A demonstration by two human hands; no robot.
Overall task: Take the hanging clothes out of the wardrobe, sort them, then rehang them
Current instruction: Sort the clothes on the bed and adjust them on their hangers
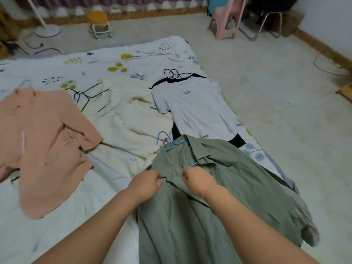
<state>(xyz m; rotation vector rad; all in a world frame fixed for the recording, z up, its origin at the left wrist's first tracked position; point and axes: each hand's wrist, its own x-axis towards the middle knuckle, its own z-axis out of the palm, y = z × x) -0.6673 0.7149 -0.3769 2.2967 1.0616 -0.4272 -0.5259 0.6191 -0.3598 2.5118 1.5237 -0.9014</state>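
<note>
An olive green shirt (219, 197) on a blue hanger (172, 142) lies at the near right corner of the bed. My left hand (146, 184) pinches the shirt's front edge below the collar. My right hand (198, 180) grips the fabric just right of it, beside the hanger's blue end. Farther back lie a white T-shirt (194, 109) on black hangers (176, 74), a cream cardigan (125, 113) with a black hanger (85, 97) on it, and a pink top (45, 145) at the left.
The bed (133, 60) has a white sheet printed with leaves. Tiled floor (276, 103) lies to the right. A pink plastic chair (226, 20), a metal-legged chair (270, 21), a small orange stool (99, 23) and a white fan base (47, 30) stand at the far wall.
</note>
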